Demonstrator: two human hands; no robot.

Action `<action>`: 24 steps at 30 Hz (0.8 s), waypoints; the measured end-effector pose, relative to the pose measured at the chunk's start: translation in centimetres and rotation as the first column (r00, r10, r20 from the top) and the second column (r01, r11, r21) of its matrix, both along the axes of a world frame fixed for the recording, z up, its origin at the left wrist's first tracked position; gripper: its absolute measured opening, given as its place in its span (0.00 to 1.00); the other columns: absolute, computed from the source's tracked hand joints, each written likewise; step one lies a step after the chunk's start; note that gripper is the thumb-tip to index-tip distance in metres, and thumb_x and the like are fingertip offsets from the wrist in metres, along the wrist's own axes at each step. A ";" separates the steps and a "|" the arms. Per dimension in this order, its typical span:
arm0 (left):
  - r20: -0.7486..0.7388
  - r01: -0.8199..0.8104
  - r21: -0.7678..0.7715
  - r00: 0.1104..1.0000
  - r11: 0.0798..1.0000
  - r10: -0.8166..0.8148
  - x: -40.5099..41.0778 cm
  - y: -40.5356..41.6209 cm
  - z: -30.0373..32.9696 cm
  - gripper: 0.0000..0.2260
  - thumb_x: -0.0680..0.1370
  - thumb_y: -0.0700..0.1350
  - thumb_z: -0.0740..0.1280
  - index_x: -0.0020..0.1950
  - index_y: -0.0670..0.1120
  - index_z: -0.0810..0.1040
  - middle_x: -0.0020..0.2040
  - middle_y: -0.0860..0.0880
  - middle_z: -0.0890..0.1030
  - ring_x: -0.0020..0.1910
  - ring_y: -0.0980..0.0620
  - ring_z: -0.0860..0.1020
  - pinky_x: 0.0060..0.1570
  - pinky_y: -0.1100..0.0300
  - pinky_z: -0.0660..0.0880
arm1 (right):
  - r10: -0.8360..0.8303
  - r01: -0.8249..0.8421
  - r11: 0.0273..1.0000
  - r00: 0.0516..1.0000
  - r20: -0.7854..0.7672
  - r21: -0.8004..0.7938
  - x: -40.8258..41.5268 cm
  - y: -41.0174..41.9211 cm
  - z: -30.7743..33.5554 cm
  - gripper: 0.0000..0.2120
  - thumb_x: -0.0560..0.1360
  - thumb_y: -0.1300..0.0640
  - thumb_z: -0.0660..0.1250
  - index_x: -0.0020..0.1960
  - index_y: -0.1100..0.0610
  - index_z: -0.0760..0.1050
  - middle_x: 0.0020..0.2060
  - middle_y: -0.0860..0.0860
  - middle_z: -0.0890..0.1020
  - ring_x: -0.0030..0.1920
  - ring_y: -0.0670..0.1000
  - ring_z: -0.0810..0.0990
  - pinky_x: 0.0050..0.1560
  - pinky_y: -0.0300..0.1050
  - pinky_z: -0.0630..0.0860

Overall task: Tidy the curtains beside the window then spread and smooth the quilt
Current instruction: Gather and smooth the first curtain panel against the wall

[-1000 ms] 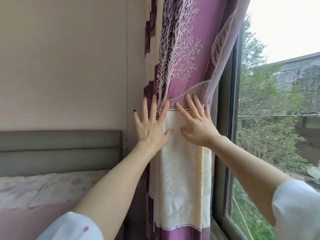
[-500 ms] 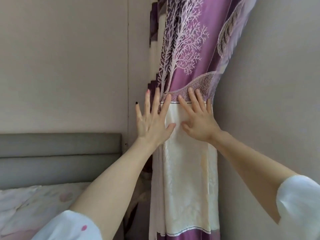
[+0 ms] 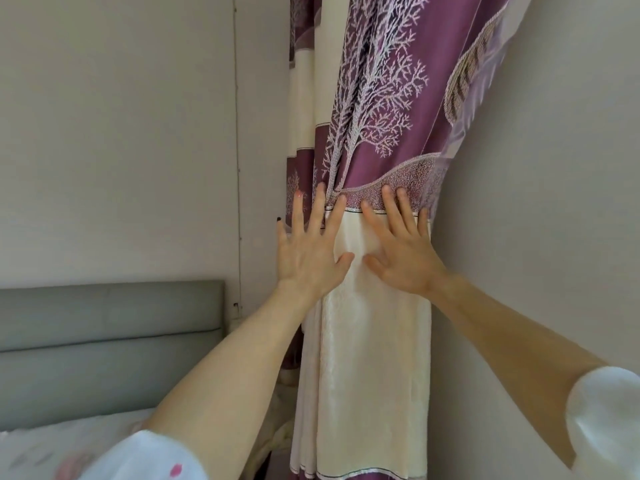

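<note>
Purple-and-cream curtain (image 3: 374, 341) lies under both flat, spread hands, left hand (image 3: 311, 254) at 9 o'clock of right hand (image 3: 403, 251), both unmoved since before.

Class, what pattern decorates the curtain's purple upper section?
White branching trees on the purple curtain, seen in the head view.

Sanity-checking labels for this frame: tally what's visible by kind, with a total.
Hands: 2, left hand and right hand, both flat with straight fingers on the curtain
Curtains: 1, purple and cream curtain
Headboards: 1, grey headboard
Quilts: 1, pale patterned quilt, lower left corner
Sleeves: 2, white, left sleeve and right sleeve
Total: 7
</note>
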State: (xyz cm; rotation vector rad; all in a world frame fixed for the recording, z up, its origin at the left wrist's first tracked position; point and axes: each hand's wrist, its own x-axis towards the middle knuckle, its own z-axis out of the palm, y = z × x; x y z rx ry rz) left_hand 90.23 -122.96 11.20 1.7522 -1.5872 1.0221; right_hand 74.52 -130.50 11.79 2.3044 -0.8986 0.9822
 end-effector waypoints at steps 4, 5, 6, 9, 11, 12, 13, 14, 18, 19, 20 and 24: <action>-0.018 0.035 -0.019 0.999 0.999 -0.035 3.6 -5.3 -0.2 0.38 0.76 0.61 0.59 0.76 0.55 0.37 0.77 0.48 0.36 0.76 0.41 0.40 0.70 0.38 0.54 | -0.026 0.026 0.999 1.000 -0.001 -0.028 3.7 -5.3 -0.1 0.41 0.74 0.46 0.61 0.74 0.46 0.35 0.70 0.49 0.29 0.70 0.52 0.26 0.69 0.64 0.35; -0.014 0.036 -0.024 0.999 0.999 -0.037 4.6 -6.9 -0.3 0.38 0.76 0.61 0.59 0.76 0.55 0.38 0.77 0.48 0.37 0.76 0.41 0.40 0.70 0.39 0.54 | -0.031 0.031 0.999 1.000 0.001 -0.039 4.6 -6.9 -0.1 0.40 0.74 0.46 0.61 0.74 0.46 0.36 0.70 0.49 0.30 0.70 0.52 0.26 0.69 0.64 0.35; -0.013 0.047 -0.032 0.999 0.998 -0.047 5.1 -7.8 -0.3 0.38 0.76 0.61 0.59 0.76 0.54 0.38 0.77 0.48 0.37 0.76 0.42 0.41 0.70 0.39 0.54 | -0.026 0.026 0.999 1.000 0.008 -0.047 5.1 -7.8 0.0 0.40 0.74 0.47 0.61 0.74 0.46 0.36 0.71 0.49 0.30 0.71 0.52 0.27 0.69 0.64 0.35; 0.008 0.059 -0.059 0.998 0.996 -0.059 7.9 -12.6 0.0 0.37 0.76 0.61 0.59 0.76 0.54 0.39 0.77 0.47 0.38 0.76 0.42 0.41 0.70 0.39 0.54 | -0.009 0.010 0.997 1.000 0.014 -0.078 7.5 -12.3 0.6 0.41 0.73 0.47 0.62 0.74 0.46 0.36 0.71 0.49 0.31 0.71 0.52 0.28 0.69 0.64 0.34; 0.014 0.050 -0.069 0.999 0.996 -0.049 9.7 -15.9 0.5 0.38 0.76 0.61 0.59 0.76 0.53 0.39 0.77 0.47 0.38 0.76 0.43 0.42 0.70 0.39 0.54 | -0.004 0.004 0.997 1.000 0.011 -0.081 9.2 -15.6 0.9 0.41 0.73 0.47 0.62 0.74 0.46 0.37 0.71 0.49 0.31 0.71 0.52 0.28 0.69 0.64 0.34; 0.018 0.050 -0.068 0.999 0.996 -0.049 10.4 -17.4 0.5 0.38 0.76 0.61 0.59 0.76 0.53 0.39 0.77 0.47 0.38 0.76 0.43 0.42 0.70 0.39 0.54 | -0.001 0.002 0.997 1.000 0.006 -0.078 9.9 -17.2 1.0 0.41 0.73 0.47 0.62 0.74 0.46 0.37 0.71 0.49 0.31 0.71 0.52 0.28 0.69 0.64 0.34; 0.024 0.047 -0.071 0.999 0.996 -0.045 11.3 -19.4 0.8 0.38 0.76 0.61 0.59 0.76 0.53 0.39 0.77 0.47 0.38 0.76 0.44 0.42 0.70 0.39 0.54 | -0.002 0.002 0.997 1.000 0.006 -0.075 10.8 -19.1 1.3 0.41 0.73 0.46 0.62 0.73 0.46 0.35 0.71 0.49 0.30 0.71 0.52 0.27 0.69 0.64 0.34; 0.021 0.049 -0.073 0.999 0.996 -0.047 12.0 -20.9 0.7 0.38 0.75 0.61 0.59 0.76 0.54 0.39 0.77 0.47 0.39 0.76 0.44 0.42 0.70 0.39 0.54 | -0.006 0.006 0.998 1.000 0.006 -0.069 11.5 -20.6 1.2 0.41 0.73 0.46 0.61 0.73 0.45 0.34 0.71 0.48 0.30 0.71 0.51 0.27 0.70 0.64 0.35; -0.017 0.030 -0.072 0.999 0.997 -0.031 15.7 -27.7 0.5 0.38 0.75 0.61 0.59 0.76 0.54 0.38 0.77 0.48 0.39 0.76 0.45 0.43 0.70 0.40 0.54 | -0.019 0.018 0.998 1.000 -0.014 -0.059 15.5 -27.6 1.4 0.41 0.73 0.45 0.61 0.74 0.45 0.36 0.71 0.49 0.31 0.71 0.52 0.27 0.70 0.64 0.36; -0.018 0.023 -0.075 1.000 0.997 -0.024 16.5 -28.9 0.4 0.38 0.76 0.61 0.58 0.76 0.54 0.38 0.77 0.48 0.39 0.76 0.45 0.43 0.70 0.40 0.55 | -0.014 0.013 0.998 1.000 -0.018 -0.056 16.4 -28.9 1.3 0.41 0.73 0.44 0.61 0.74 0.45 0.36 0.71 0.49 0.31 0.71 0.52 0.27 0.70 0.63 0.36; -0.014 0.014 -0.077 1.000 0.997 -0.015 17.5 -30.3 0.2 0.38 0.76 0.61 0.58 0.76 0.54 0.38 0.77 0.48 0.39 0.76 0.45 0.43 0.70 0.40 0.55 | -0.007 0.006 0.998 1.000 -0.026 -0.056 17.5 -30.4 1.3 0.40 0.73 0.44 0.60 0.74 0.44 0.36 0.71 0.49 0.31 0.71 0.52 0.27 0.70 0.62 0.35; -0.033 -0.011 -0.080 0.999 0.997 0.008 21.1 -34.8 -0.1 0.38 0.75 0.61 0.59 0.76 0.54 0.39 0.78 0.48 0.40 0.76 0.45 0.44 0.70 0.40 0.56 | 0.025 -0.027 0.999 0.998 -0.049 -0.042 21.2 -35.3 1.2 0.40 0.73 0.44 0.60 0.75 0.45 0.38 0.74 0.51 0.34 0.71 0.51 0.28 0.68 0.57 0.34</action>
